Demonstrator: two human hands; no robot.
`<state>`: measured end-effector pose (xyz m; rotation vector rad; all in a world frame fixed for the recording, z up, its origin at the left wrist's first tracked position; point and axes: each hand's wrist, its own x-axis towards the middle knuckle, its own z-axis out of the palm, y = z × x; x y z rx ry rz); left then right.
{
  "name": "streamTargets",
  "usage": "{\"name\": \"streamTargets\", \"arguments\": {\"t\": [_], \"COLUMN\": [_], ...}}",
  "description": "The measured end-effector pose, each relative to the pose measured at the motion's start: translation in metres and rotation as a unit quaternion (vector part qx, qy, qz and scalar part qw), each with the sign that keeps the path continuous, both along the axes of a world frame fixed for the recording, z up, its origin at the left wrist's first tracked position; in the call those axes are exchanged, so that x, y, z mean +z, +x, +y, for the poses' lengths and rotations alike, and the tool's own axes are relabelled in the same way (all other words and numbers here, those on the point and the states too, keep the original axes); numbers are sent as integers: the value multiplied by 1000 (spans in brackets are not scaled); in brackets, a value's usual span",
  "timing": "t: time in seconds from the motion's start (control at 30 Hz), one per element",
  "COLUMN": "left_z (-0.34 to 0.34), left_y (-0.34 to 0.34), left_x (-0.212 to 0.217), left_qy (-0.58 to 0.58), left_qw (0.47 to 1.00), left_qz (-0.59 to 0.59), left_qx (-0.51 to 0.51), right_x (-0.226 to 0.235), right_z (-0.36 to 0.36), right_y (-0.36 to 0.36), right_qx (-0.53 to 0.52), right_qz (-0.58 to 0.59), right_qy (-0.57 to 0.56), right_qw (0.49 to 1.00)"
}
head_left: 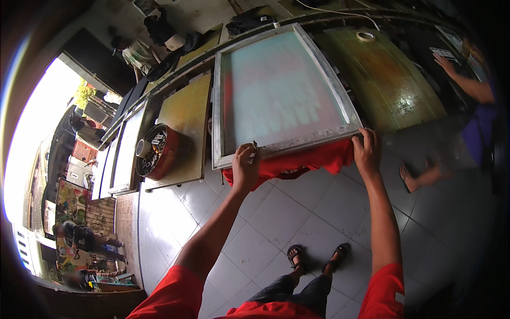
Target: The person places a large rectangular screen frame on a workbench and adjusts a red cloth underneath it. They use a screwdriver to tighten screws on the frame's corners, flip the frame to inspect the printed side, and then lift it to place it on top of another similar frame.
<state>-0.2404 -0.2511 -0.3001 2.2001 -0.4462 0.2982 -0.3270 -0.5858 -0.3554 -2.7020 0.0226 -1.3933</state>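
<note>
A screen printing frame (340, 109) with pale, bluish-green mesh lies over the work table in front of me. Beneath its near edge hangs a red T-shirt (287, 166), mostly hidden by the frame. My left hand (246, 169) is closed at the near rail, left of its middle, with a small brass-coloured metal piece (255, 145) at the fingertips; its exact kind is too small to tell. At the near right corner, my right hand (367, 151) grips the rail, fingers bent over the edge.
A red bucket (164, 165) with a white cup (143, 149) stands on a yellowish board (186, 117) to the left. Tape (365, 36) lies on another board (388, 80) to the right. A co-worker's hand (445, 64) reaches in there. Other people are farther left.
</note>
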Motion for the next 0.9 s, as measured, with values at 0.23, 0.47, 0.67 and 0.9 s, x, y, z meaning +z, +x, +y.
{"name": "streamTargets", "arguments": {"t": [0.23, 0.47, 0.67, 0.9], "left_z": [2, 1, 1, 4], "left_y": [0, -2, -1, 2], "left_x": [-2, -2, -4, -10], "left_qy": [-18, -28, -33, 1], "left_qw": [998, 999, 998, 999], "left_qz": [-54, -37, -43, -52], "left_qx": [1, 18, 19, 13], "right_x": [-4, -13, -28, -38], "right_z": [10, 25, 33, 38], "right_y": [-1, 9, 15, 20], "right_qx": [31, 3, 94, 124], "right_qz": [-27, -109, -94, -146], "right_qy": [166, 337, 631, 667], "right_qw": [985, 935, 764, 720]}}
